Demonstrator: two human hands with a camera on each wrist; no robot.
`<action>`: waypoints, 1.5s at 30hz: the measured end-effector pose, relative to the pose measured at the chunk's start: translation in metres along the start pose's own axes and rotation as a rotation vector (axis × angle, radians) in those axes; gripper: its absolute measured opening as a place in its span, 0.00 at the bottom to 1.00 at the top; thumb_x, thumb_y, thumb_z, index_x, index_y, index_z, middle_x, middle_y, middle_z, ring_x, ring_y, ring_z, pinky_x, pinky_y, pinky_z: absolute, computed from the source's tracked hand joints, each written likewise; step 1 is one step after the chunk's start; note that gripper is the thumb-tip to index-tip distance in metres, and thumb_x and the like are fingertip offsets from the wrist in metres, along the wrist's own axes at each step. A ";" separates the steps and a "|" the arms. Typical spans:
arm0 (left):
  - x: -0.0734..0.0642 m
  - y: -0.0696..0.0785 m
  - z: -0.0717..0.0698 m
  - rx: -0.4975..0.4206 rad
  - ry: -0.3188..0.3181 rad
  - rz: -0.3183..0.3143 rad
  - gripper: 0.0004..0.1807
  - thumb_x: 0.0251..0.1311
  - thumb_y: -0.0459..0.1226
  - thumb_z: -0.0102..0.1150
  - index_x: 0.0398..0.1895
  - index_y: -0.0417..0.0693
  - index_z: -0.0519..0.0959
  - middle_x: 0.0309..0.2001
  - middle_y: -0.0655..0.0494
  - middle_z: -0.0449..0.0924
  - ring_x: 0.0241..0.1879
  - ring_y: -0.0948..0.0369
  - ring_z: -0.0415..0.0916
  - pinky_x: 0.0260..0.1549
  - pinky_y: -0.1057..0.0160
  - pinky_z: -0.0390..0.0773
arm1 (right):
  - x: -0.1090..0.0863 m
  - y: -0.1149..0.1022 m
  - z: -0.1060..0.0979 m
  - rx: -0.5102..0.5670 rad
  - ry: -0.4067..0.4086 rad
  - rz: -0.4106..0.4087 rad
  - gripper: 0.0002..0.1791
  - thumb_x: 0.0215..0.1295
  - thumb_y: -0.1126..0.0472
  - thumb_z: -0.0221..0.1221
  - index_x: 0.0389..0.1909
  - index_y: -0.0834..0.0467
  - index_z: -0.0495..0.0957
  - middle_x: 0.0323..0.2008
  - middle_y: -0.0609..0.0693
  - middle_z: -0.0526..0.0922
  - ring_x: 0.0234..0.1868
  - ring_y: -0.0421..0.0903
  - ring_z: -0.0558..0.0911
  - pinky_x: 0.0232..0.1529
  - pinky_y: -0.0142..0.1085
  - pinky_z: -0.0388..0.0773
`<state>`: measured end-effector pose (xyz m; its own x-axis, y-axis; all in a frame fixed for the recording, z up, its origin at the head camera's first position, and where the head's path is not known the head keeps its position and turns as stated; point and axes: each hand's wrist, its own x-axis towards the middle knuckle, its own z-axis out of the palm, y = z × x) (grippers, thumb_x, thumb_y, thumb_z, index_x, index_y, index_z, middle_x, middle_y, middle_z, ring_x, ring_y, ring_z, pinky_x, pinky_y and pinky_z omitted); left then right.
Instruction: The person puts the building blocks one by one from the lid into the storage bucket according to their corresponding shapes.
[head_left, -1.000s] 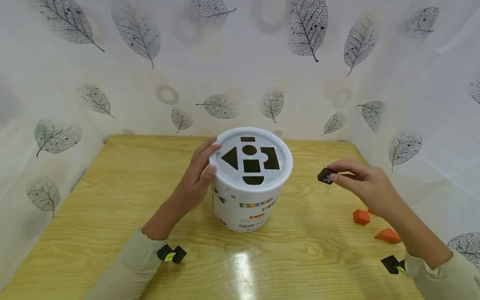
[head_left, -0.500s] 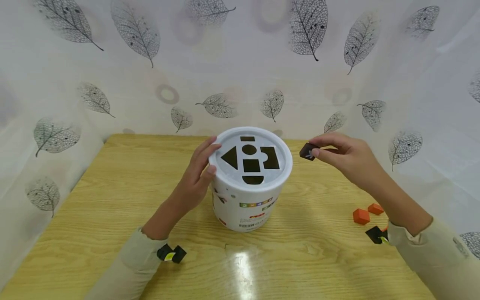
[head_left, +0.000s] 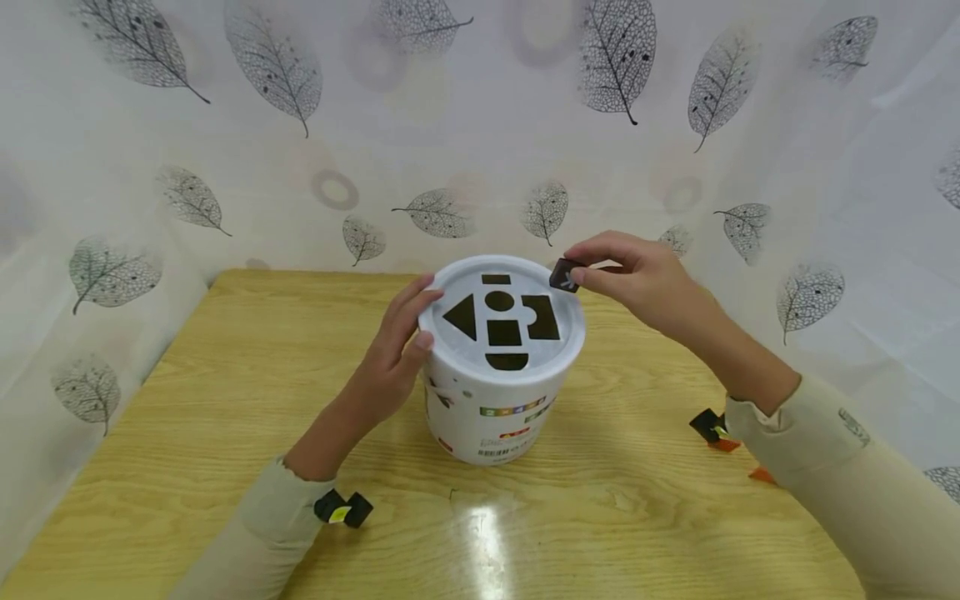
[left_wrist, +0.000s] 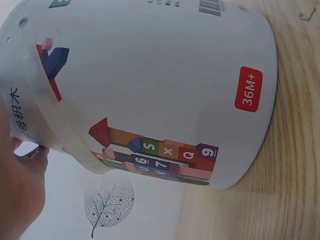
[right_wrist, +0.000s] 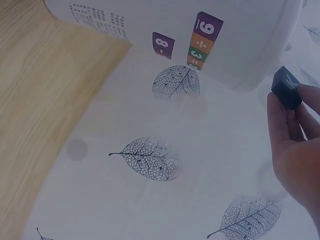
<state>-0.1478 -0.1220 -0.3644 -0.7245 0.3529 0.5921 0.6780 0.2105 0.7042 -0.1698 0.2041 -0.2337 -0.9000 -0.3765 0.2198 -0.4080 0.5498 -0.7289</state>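
The right hand [head_left: 647,282] pinches the black block [head_left: 564,276] by the lid's [head_left: 465,354] one o'clock; I fear skewed entry could jam it. The left hand [head_left: 397,354] grips the bucket [head_left: 459,417] at nine.

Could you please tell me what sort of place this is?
Perhaps a tabletop corner arranged for play or recording: a wood-grain table, leaf-printed sheeting behind and beside it, and a white shape-sorter bucket marked 36M+.

Head view looks down; nearer wrist views, rolled sideways, share the bucket [head_left: 491,393].
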 end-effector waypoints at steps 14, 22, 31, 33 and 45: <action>0.000 0.000 0.000 -0.005 -0.001 -0.004 0.33 0.78 0.58 0.35 0.76 0.50 0.60 0.80 0.56 0.46 0.79 0.55 0.47 0.71 0.44 0.61 | 0.043 -0.002 0.024 0.019 -0.040 -0.027 0.17 0.69 0.54 0.64 0.55 0.54 0.83 0.53 0.47 0.82 0.55 0.45 0.82 0.56 0.39 0.81; -0.001 0.000 -0.001 0.006 0.005 0.001 0.34 0.77 0.59 0.35 0.76 0.49 0.60 0.80 0.55 0.47 0.79 0.54 0.48 0.72 0.46 0.61 | 0.060 -0.004 0.044 0.018 -0.078 -0.062 0.15 0.68 0.56 0.65 0.53 0.54 0.84 0.52 0.47 0.83 0.54 0.42 0.81 0.57 0.39 0.80; 0.000 0.001 -0.001 0.002 -0.013 -0.016 0.34 0.77 0.59 0.34 0.76 0.52 0.59 0.81 0.57 0.45 0.79 0.54 0.47 0.71 0.42 0.61 | 0.063 -0.008 0.059 -0.029 -0.092 -0.135 0.14 0.68 0.60 0.64 0.53 0.59 0.83 0.52 0.51 0.82 0.55 0.46 0.81 0.58 0.39 0.80; 0.000 0.001 -0.001 0.004 -0.012 -0.015 0.34 0.77 0.59 0.34 0.76 0.52 0.59 0.81 0.56 0.45 0.79 0.54 0.47 0.71 0.42 0.61 | 0.063 -0.008 0.060 -0.051 -0.085 -0.149 0.14 0.68 0.61 0.64 0.53 0.60 0.83 0.51 0.51 0.82 0.55 0.46 0.81 0.57 0.37 0.80; 0.000 0.002 -0.002 0.007 -0.007 -0.018 0.35 0.76 0.60 0.34 0.76 0.51 0.60 0.81 0.56 0.45 0.79 0.54 0.46 0.72 0.42 0.60 | 0.059 -0.012 0.060 -0.114 -0.078 -0.170 0.15 0.69 0.62 0.63 0.54 0.61 0.82 0.51 0.53 0.82 0.54 0.47 0.81 0.57 0.37 0.80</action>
<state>-0.1471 -0.1232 -0.3625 -0.7357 0.3557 0.5763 0.6657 0.2231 0.7121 -0.2085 0.1300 -0.2508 -0.8039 -0.5252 0.2790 -0.5715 0.5524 -0.6069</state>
